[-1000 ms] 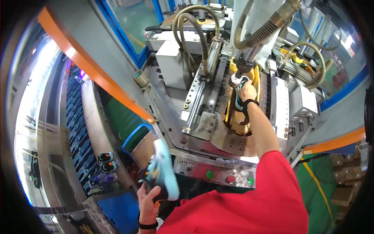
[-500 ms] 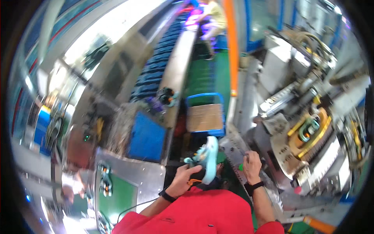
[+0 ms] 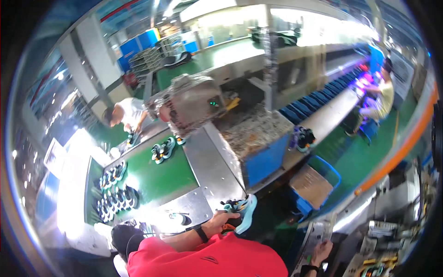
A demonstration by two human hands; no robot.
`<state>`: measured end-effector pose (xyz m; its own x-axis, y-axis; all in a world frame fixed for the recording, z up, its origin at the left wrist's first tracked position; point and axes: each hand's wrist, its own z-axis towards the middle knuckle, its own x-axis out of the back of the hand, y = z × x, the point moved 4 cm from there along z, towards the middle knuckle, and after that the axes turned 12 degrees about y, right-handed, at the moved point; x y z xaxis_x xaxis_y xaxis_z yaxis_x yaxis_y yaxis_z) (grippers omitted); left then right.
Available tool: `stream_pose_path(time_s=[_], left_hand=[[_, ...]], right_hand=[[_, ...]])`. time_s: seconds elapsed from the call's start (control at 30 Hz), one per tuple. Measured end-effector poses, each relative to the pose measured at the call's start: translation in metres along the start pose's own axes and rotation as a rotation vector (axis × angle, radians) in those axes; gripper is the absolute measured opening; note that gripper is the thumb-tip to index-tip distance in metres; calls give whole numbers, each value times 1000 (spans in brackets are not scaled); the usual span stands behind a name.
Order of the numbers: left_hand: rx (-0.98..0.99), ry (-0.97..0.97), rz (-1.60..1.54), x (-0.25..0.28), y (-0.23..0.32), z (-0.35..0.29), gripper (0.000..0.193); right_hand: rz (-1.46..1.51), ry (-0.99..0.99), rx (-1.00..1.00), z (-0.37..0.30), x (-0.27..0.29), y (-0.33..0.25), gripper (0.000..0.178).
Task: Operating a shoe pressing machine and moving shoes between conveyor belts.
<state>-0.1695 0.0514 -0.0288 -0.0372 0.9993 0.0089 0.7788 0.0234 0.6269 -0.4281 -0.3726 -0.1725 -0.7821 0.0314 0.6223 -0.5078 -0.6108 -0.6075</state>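
My left hand (image 3: 220,222) grips a teal, black and orange sports shoe (image 3: 241,210) by its side, holding it just over the near corner of a steel table (image 3: 210,164). A dark band sits on that wrist. At the lower right, my right hand (image 3: 321,252) holds nothing; its fingers rest apart against a grey metal panel (image 3: 318,233) of the machine. My red sleeve fills the bottom edge.
A green conveyor belt (image 3: 159,180) left of the steel table carries several shoes. A person in a white shirt (image 3: 125,112) bends over its far end. A blue crate with a cardboard box (image 3: 314,183) stands on the green floor. Another person (image 3: 383,92) sits at the far right.
The view has swung left from the machine to the conveyor. My right hand left the machine's clamp and dropped to the lower right. My left hand carried the shoe up toward the steel table.
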Motion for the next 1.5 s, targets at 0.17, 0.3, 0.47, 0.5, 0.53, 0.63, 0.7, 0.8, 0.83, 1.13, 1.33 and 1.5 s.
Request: stream_pose_path(time_s=[0.17, 0.3, 0.47, 0.5, 0.53, 0.63, 0.7, 0.8, 0.83, 1.13, 1.33, 1.5], left_hand=[[-5, 274, -267, 99, 17, 90, 28], [-124, 493, -315, 195, 38, 186, 34], [-238, 754, -433, 326, 58, 286, 38], [-237, 784, -417, 355, 56, 310, 42], [-224, 919, -321, 404, 27, 330, 46], [-228, 1138, 137, 425, 68, 316, 55], [-282, 1198, 283, 444, 56, 338, 58], [-139, 1229, 287, 434, 53, 348, 67], [-109, 1258, 321, 435, 48, 345, 69], [-157, 1371, 162, 432, 49, 336, 61], [-328, 1368, 274, 434, 53, 323, 72], [-773, 1377, 359, 334, 145, 254, 81]], right_hand=[[210, 52, 159, 132, -4, -178, 20], [395, -5, 468, 212, -22, -394, 24], [388, -64, 1006, 251, -66, -662, 30], [378, -86, 1167, 245, -73, -720, 33], [407, -127, 1270, 242, -102, -771, 35], [346, -219, 1459, 229, -170, -900, 48], [271, -282, 1484, 221, -210, -974, 57], [211, -333, 1644, 198, -285, -1065, 69], [234, -393, 1668, 183, -310, -1091, 72], [179, -330, 1711, 117, -440, -1190, 56], [-32, -234, 1501, 141, -429, -1165, 49], [136, -386, 1188, 253, -432, -1089, 58]])
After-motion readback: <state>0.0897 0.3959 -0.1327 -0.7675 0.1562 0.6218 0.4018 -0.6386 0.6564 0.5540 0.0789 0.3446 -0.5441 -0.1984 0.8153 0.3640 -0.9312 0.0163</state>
